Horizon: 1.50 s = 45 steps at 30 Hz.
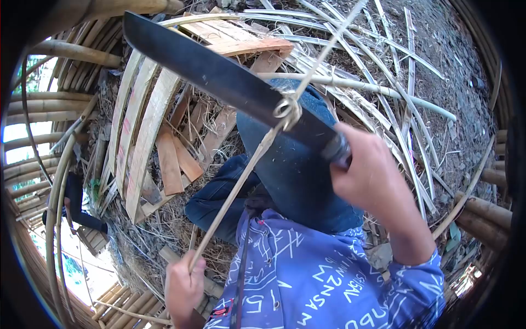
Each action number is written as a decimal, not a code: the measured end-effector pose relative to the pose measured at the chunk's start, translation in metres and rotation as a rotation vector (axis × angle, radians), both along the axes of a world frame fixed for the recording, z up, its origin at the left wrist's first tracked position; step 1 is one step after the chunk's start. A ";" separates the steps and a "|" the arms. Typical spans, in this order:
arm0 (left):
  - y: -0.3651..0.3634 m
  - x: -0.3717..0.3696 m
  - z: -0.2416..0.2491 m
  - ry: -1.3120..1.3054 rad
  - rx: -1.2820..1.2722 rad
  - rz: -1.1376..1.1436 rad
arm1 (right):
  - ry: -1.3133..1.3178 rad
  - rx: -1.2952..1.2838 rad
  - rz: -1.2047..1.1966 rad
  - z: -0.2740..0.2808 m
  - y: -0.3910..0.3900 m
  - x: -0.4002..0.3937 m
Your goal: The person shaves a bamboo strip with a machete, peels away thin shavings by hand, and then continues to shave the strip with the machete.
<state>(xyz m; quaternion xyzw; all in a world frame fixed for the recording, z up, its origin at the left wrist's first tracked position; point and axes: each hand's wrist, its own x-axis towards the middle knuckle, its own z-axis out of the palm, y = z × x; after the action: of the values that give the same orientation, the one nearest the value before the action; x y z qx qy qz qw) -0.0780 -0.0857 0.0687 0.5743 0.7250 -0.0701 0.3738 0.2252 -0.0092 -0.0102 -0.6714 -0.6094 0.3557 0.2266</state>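
Note:
My right hand is closed round the handle of a machete, whose long dark blade points to the upper left. My left hand grips the lower end of a thin bamboo strip. Running up to the right, the strip meets the blade near the handle and continues to the top edge. A pale curled shaving bunches where strip and blade meet. Behind them is my bent knee in blue trousers.
Wide split planks lie to the left, with short reddish wood pieces beside them. Many slender bamboo strips cover the ground at the upper right. Bamboo pole walls surround the place. Another person's leg shows far left.

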 end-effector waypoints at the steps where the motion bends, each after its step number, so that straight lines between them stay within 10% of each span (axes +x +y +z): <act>1: -0.002 -0.001 0.000 -0.029 0.007 0.011 | 0.006 -0.045 0.008 0.000 0.007 0.007; 27: -0.005 0.007 -0.021 0.048 0.306 -0.100 | 0.180 -0.011 -0.008 -0.002 -0.011 -0.023; 45: 0.008 0.004 -0.017 -0.038 0.035 0.033 | 0.205 -0.116 -0.031 -0.004 -0.021 -0.015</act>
<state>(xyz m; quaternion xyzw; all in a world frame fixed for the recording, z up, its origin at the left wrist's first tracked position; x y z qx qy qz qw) -0.0741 -0.0779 0.0515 0.5698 0.7284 -0.0404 0.3783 0.2101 -0.0305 -0.0143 -0.6529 -0.5509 0.4536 0.2538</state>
